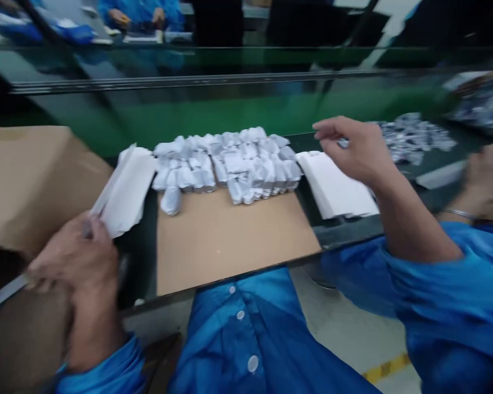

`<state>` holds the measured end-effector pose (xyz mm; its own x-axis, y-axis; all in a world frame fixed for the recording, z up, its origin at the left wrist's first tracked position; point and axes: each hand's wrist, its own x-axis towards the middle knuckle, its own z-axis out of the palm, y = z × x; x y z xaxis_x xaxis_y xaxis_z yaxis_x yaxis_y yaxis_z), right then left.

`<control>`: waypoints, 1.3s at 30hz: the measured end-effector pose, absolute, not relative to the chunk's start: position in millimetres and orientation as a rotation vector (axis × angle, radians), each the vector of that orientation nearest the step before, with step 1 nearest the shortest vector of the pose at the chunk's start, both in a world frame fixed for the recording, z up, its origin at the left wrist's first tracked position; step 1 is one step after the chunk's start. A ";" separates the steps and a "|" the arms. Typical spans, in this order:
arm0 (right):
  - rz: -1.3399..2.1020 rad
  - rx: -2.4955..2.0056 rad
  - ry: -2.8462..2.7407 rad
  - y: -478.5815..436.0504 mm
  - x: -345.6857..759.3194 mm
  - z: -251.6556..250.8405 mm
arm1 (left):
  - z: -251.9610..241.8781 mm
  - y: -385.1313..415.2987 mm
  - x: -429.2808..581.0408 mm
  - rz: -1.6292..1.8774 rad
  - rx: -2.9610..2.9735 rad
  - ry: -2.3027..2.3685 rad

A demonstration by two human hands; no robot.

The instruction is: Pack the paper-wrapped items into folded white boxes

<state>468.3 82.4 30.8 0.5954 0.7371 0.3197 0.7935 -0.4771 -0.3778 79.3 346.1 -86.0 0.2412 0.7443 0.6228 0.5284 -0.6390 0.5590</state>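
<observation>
Many small white wrapped bundles [250, 164] lie in rows along the back of a flat brown cardboard sheet [234, 235]. On the left, my left hand [82, 251] is closed around a thin pale strip, beside a pile of white paper sheets [129, 186]. My right hand [353, 145] hovers over a stack of white sheets [337, 186] right of the cardboard. Its fingers point left, with thumb and fingers apart, and nothing shows between them.
An open cardboard box [36, 180] stands at the far left. Small silvery packets [414, 134] lie at the back right. Another person's hand [487, 175] is at the right edge, and a person in blue [142, 16] works across the line.
</observation>
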 end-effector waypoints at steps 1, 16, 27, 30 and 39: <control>-0.062 -2.188 -1.312 87.7 432.9 23.4 | -85.6 337.2 78.2 1.447 2.398 1.242; 1.180 -1.497 -1.799 101.1 336.4 -43.4 | -65.8 237.0 72.5 0.832 1.940 1.055; -0.098 -1.665 -2.208 87.0 295.5 -60.8 | -64.3 248.4 78.6 0.289 1.521 0.764; -0.072 -1.645 -2.231 86.0 302.7 -59.4 | -56.0 254.9 72.3 0.307 1.647 0.719; 0.031 -1.589 -2.239 87.4 300.4 -61.8 | -73.1 247.2 72.8 0.455 1.672 0.694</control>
